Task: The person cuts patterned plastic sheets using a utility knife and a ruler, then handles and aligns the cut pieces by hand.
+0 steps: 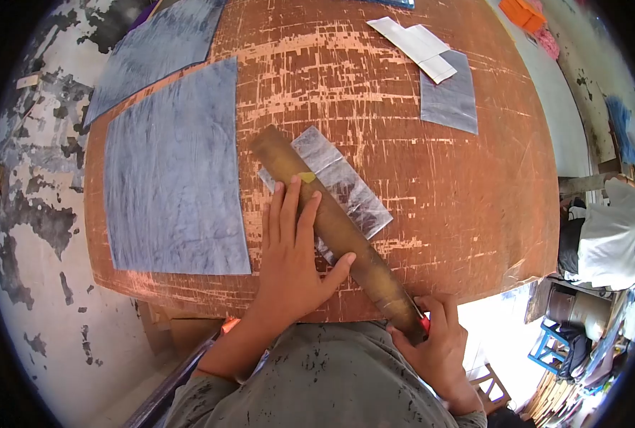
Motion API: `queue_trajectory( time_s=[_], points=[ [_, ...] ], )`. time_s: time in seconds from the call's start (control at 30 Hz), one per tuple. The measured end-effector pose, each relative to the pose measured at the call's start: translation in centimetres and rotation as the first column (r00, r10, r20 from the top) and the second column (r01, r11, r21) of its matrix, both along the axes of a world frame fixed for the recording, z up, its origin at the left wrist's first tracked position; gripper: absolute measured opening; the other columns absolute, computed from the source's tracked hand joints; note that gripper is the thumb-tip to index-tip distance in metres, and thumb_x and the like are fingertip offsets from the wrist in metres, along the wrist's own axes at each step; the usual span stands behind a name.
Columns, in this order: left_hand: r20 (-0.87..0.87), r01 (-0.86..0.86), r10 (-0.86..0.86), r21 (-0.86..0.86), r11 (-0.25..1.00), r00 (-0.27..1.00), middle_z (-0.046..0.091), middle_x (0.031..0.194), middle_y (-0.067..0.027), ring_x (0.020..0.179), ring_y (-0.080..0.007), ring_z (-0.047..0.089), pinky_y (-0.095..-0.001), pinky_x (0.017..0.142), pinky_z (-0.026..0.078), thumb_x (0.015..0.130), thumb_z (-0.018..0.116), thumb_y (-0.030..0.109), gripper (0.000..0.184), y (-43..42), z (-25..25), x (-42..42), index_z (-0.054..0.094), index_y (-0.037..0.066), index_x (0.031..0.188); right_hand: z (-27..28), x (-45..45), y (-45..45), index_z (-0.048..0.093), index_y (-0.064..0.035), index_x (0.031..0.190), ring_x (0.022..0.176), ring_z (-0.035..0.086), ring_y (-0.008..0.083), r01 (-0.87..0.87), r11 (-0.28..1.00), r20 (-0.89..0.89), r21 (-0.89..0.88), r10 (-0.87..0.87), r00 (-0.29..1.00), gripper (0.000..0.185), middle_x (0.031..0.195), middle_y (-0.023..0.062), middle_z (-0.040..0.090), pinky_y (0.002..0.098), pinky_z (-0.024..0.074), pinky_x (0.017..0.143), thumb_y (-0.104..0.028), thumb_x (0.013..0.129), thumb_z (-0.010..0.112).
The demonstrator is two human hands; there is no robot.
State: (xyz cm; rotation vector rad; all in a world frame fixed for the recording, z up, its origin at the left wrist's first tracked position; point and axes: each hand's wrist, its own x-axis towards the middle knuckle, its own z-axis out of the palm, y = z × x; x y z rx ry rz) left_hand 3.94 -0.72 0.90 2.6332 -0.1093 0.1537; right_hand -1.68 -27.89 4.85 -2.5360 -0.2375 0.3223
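My left hand [294, 250] lies flat with fingers spread on a long brown straightedge strip [374, 274], pressing near its middle. The strip runs diagonally across a clear plastic sheet [342, 182], which shows on both sides of it. A small yellow mark [307, 177] sits on the strip by my fingertips. At the strip's lower end, over the table's near edge, my right hand [437, 342] is closed around a small red cutter [424, 323]. Most of the cutter is hidden by my fingers.
A large grey-blue sheet [175, 171] lies left on the scored brown table [489, 214], with another sheet [164, 50] behind it. White folded strips [414, 46] rest on a smaller grey sheet [449, 96] at back right. A blue stool [548, 348] stands lower right.
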Motion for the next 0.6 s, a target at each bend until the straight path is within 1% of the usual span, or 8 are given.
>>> queue_trajectory(
  time_s=[0.03,0.1,0.23,0.3,0.37,0.43,0.53,0.6],
  points=[
    [0.002,-0.008,0.008,0.015,1.000,1.000,0.024,0.175,-0.0315,0.162,-0.0550,0.022,-0.0680,0.129,0.022,0.090,0.081,0.048,0.096,0.0,-0.1,-0.1,0.041,-0.004,0.161,-0.1,0.0,0.0,0.064,-0.0026,0.123,0.081,0.073,0.0305,0.002,1.000,-0.008,-0.002,-0.002,1.000,0.065,0.115,0.0145,0.063,0.0415,0.0625,0.065,-0.023,0.073,0.100],
    [-0.013,-0.011,0.011,0.023,1.000,1.000,0.024,0.175,-0.0317,0.162,-0.0551,0.022,-0.0680,0.129,0.022,0.089,0.081,0.047,0.097,0.0,0.0,-0.1,0.041,-0.003,0.161,-0.2,-0.1,-0.2,0.064,-0.0038,0.124,0.081,0.073,0.0300,-0.021,1.000,0.029,-0.010,0.022,0.999,0.065,0.116,0.0150,0.062,0.0416,0.0625,0.064,-0.025,0.074,0.101],
    [-0.021,-0.009,0.009,0.011,1.000,1.000,0.024,0.175,-0.0316,0.162,-0.0548,0.022,-0.0683,0.129,0.022,0.087,0.082,0.046,0.098,0.1,-0.1,0.0,0.040,-0.003,0.162,-0.5,0.3,-0.8,0.064,-0.0046,0.125,0.084,0.073,0.0309,-0.061,0.998,-0.020,0.012,0.061,0.998,0.066,0.115,0.0160,0.061,0.0421,0.0625,0.066,-0.026,0.075,0.101],
    [-0.028,-0.013,0.013,-0.004,1.000,1.000,0.025,0.174,-0.0317,0.162,-0.0552,0.023,-0.0686,0.129,0.023,0.086,0.083,0.045,0.098,0.1,0.0,0.0,0.041,-0.003,0.161,-0.3,0.5,-0.7,0.066,-0.0052,0.127,0.087,0.075,0.0281,-0.066,0.998,0.036,0.005,0.065,0.997,0.062,0.118,0.0147,0.063,0.0389,0.0647,0.066,-0.026,0.078,0.099],
    [-0.033,-0.014,0.013,-0.016,1.000,0.999,0.026,0.174,-0.0318,0.161,-0.0555,0.023,-0.0689,0.129,0.023,0.085,0.084,0.044,0.098,0.2,-0.1,0.0,0.041,-0.003,0.161,-0.5,0.5,-0.7,0.066,-0.0047,0.126,0.089,0.075,0.0280,-0.076,0.997,0.029,0.000,0.076,0.997,0.063,0.118,0.0146,0.063,0.0386,0.0647,0.067,-0.025,0.078,0.099],
    [-0.023,-0.021,0.020,-0.034,0.999,1.000,0.025,0.174,-0.0313,0.162,-0.0544,0.023,-0.0670,0.129,0.024,0.082,0.086,0.039,0.099,0.3,-0.3,-0.2,0.040,0.001,0.160,-0.5,0.6,-0.8,0.066,-0.0043,0.126,0.090,0.075,0.0279,-0.083,0.997,0.021,-0.006,0.083,0.996,0.063,0.119,0.0144,0.063,0.0384,0.0647,0.067,-0.025,0.077,0.100],
    [-0.021,-0.020,0.020,-0.019,1.000,1.000,0.025,0.173,-0.0318,0.162,-0.0548,0.023,-0.0674,0.128,0.025,0.082,0.086,0.040,0.098,0.1,-0.4,-0.1,0.040,0.001,0.160,-0.4,0.9,-0.7,0.066,-0.0039,0.126,0.091,0.075,0.0285,-0.081,0.996,0.020,0.027,0.081,0.997,0.065,0.117,0.0143,0.064,0.0383,0.0646,0.067,-0.025,0.075,0.101],
    [-0.025,-0.018,0.018,-0.027,0.999,1.000,0.025,0.173,-0.0318,0.161,-0.0552,0.023,-0.0677,0.128,0.025,0.082,0.086,0.040,0.099,0.2,-0.5,-0.1,0.039,0.001,0.160,-0.3,1.0,-0.8,0.066,-0.0040,0.126,0.090,0.074,0.0288,-0.059,0.997,-0.029,0.044,0.060,0.998,0.066,0.116,0.0142,0.064,0.0386,0.0645,0.067,-0.025,0.074,0.101]
  ],
)
